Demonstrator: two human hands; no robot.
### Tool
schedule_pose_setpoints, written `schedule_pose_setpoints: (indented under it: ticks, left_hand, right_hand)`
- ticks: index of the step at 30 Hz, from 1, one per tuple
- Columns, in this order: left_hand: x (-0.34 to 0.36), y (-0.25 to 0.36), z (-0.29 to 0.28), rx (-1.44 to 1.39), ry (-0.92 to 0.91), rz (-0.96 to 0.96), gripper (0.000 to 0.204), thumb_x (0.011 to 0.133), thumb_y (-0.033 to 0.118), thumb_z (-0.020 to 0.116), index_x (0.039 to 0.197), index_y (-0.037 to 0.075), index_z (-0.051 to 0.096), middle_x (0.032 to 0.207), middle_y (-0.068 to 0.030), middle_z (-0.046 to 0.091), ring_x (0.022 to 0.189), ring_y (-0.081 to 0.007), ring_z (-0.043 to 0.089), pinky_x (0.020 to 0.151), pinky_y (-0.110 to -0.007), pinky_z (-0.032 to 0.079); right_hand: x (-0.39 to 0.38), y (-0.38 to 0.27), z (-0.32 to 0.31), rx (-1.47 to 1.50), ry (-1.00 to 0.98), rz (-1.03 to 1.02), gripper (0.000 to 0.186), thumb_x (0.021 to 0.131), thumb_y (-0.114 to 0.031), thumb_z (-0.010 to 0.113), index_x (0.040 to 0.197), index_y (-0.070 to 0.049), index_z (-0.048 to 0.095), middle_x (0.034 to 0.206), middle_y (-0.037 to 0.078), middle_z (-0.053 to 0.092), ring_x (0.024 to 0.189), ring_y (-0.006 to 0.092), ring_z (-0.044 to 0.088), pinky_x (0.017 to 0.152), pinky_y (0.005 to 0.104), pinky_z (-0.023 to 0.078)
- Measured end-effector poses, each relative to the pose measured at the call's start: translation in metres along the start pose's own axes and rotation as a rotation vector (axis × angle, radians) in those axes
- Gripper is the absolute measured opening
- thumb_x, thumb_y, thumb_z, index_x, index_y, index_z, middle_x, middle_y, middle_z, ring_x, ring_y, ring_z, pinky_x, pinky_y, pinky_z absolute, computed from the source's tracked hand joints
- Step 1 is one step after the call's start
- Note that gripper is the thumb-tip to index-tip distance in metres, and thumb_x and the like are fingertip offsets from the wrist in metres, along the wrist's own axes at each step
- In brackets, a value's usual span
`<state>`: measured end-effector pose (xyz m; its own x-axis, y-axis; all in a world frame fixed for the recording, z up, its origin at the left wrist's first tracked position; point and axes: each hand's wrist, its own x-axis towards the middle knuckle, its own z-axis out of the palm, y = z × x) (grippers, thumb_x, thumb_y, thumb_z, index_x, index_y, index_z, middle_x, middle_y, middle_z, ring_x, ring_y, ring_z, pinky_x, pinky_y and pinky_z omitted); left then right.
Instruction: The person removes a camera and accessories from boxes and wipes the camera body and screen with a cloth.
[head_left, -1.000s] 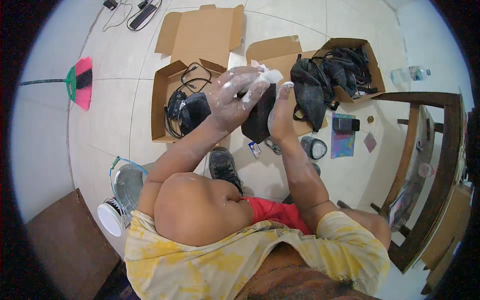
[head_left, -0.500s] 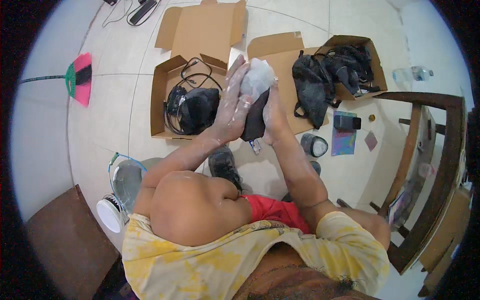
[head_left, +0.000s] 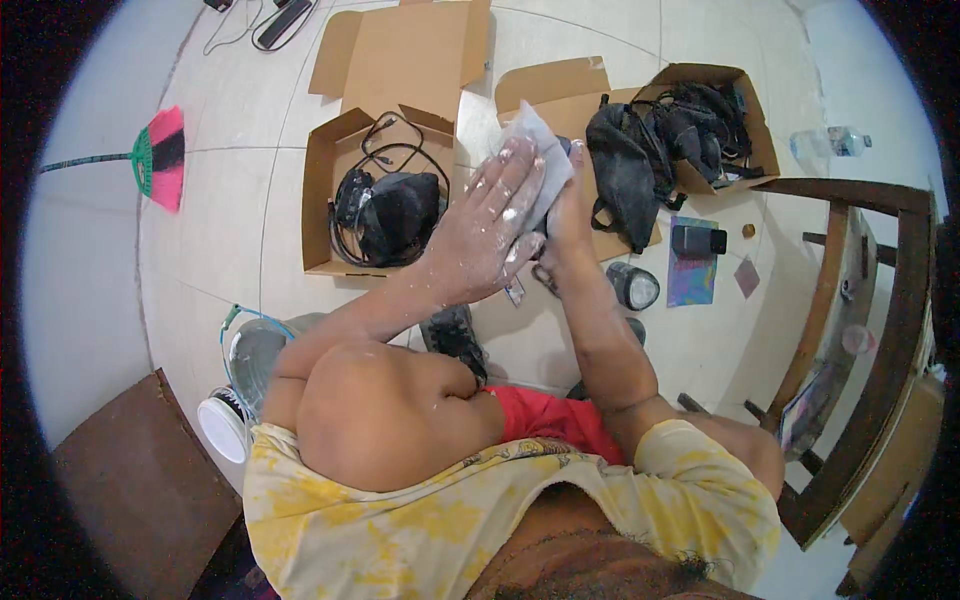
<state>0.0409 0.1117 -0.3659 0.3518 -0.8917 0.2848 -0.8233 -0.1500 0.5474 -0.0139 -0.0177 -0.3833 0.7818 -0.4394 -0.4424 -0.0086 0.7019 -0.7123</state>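
Observation:
In front of me, my left hand (head_left: 487, 225), streaked with white residue, lies with its fingers extended over a thin white cloth or tissue (head_left: 549, 180). It presses this sheet against a dark object, which is mostly covered, so I cannot make out its kind. From the other side my right hand (head_left: 568, 220) supports that object, its thumb upright along the sheet's right edge. Below both hands, a black shoe (head_left: 452, 335) is partly hidden by my left forearm. To the right of my right forearm stands a jar (head_left: 633, 287) with a pale top.
Open cardboard boxes (head_left: 318, 220) hold black cables and bags. A black bag (head_left: 625, 180) lies on a flap. At right are a black case (head_left: 698, 241), a plastic bottle (head_left: 830, 142) and a wooden frame (head_left: 910, 260). A bucket (head_left: 258, 355) and a broom (head_left: 160, 160) are left.
My left hand has turned from edge-on to lying across the object, back facing up. The white sheet, bunched before, is now spread flatter, and the dark object is more covered.

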Motion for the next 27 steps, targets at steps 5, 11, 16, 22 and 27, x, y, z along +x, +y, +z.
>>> schedule_pose_setpoints:
  ticks: [5, 11, 16, 22, 27]
  left_hand:
    - [0.027, 0.011, -0.019, 0.274, -0.158, 0.044, 0.086, 0.087, 0.051, 0.059, 0.150, -0.001, 0.031, 0.158, -0.0237, 0.024, 0.146, -0.0421, 0.023, 0.119, -0.051, 0.019]
    - [0.033, 0.007, -0.004, 0.018, -0.143, 0.031, 0.097, 0.082, 0.056, 0.061, 0.151, -0.002, 0.024, 0.157, -0.0265, 0.022, 0.145, -0.0442, 0.024, 0.119, -0.051, 0.020]
    - [0.013, 0.002, 0.012, 0.006, -0.071, 0.238, 0.096, 0.084, 0.061, 0.057, 0.150, -0.003, 0.028, 0.156, -0.0288, 0.024, 0.143, -0.0462, 0.026, 0.117, -0.053, 0.021]
    - [0.061, 0.002, -0.013, 0.042, 0.055, 0.144, 0.097, 0.086, 0.065, 0.051, 0.150, -0.004, 0.028, 0.156, -0.0291, 0.022, 0.143, -0.0470, 0.025, 0.117, -0.053, 0.022]
    - [0.007, 0.006, 0.017, 0.067, -0.004, 0.272, 0.098, 0.085, 0.065, 0.054, 0.149, -0.005, 0.029, 0.156, -0.0276, 0.023, 0.144, -0.0461, 0.025, 0.117, -0.052, 0.023]
  right_hand:
    - [0.001, -0.012, -0.006, -0.142, -0.040, -0.118, 0.060, 0.105, -0.051, 0.032, 0.136, -0.003, 0.050, 0.126, 0.013, 0.061, 0.117, 0.0214, 0.058, 0.100, 0.0368, 0.047]
    - [0.006, -0.016, -0.010, 0.037, 0.126, -0.091, 0.060, 0.104, -0.054, 0.032, 0.132, -0.005, 0.051, 0.119, 0.012, 0.063, 0.106, 0.0236, 0.062, 0.091, 0.0363, 0.050]
    - [0.031, -0.008, -0.050, 0.104, 0.126, -0.040, 0.059, 0.103, -0.053, 0.036, 0.133, -0.005, 0.050, 0.125, 0.014, 0.058, 0.112, 0.0245, 0.059, 0.096, 0.0392, 0.048]
    - [0.013, 0.007, -0.023, -0.081, 0.052, -0.237, 0.057, 0.103, -0.050, 0.040, 0.137, -0.005, 0.045, 0.133, 0.014, 0.053, 0.119, 0.0245, 0.054, 0.101, 0.0399, 0.044]
    - [0.011, -0.013, -0.035, 0.204, 0.010, -0.054, 0.056, 0.102, -0.048, 0.043, 0.140, -0.006, 0.043, 0.135, 0.013, 0.051, 0.123, 0.0248, 0.052, 0.103, 0.0406, 0.043]
